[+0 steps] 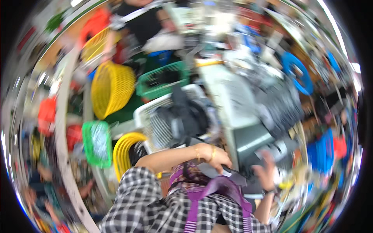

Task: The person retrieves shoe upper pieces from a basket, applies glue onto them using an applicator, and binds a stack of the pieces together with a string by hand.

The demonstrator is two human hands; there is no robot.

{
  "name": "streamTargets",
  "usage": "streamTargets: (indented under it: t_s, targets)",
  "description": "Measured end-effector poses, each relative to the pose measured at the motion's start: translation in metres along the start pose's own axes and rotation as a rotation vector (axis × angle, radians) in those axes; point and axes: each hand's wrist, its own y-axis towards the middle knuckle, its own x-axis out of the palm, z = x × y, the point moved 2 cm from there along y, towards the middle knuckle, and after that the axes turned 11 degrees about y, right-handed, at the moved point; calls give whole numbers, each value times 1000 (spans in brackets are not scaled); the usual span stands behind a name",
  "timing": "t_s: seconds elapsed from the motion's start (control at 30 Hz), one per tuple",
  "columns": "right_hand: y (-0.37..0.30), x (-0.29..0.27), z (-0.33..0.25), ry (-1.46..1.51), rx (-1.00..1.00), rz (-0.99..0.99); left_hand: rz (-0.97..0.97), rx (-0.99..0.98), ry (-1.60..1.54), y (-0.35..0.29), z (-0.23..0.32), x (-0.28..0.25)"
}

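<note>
My left hand reaches across my lap, its fingers closed on a grey sheet-like piece; motion blur hides what exactly the piece is. My right hand is raised to the right of it, fingers spread, with nothing visible in them. Beneath and between my hands lie dark grey pieces over my purple apron. Just ahead on the left, a white basket holds black and dark grey pieces. Beyond my right hand, a grey glossy surface lies on the work table.
A pale worktop runs away ahead, with stacked grey pieces at its right. Yellow basket, green crate, green basin and yellow basket stand left. A blue ring-shaped item is at right. Other people work nearby.
</note>
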Motion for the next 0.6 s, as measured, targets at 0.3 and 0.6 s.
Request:
streamTargets:
  t_s: [0.3,0.6]
  targets:
    - [-46,16,0,129,-67,28,626,3,570,61,71,-97]
    - [-13,-8,23,385,-31,516,863,-192,-1171,123,-26,-12]
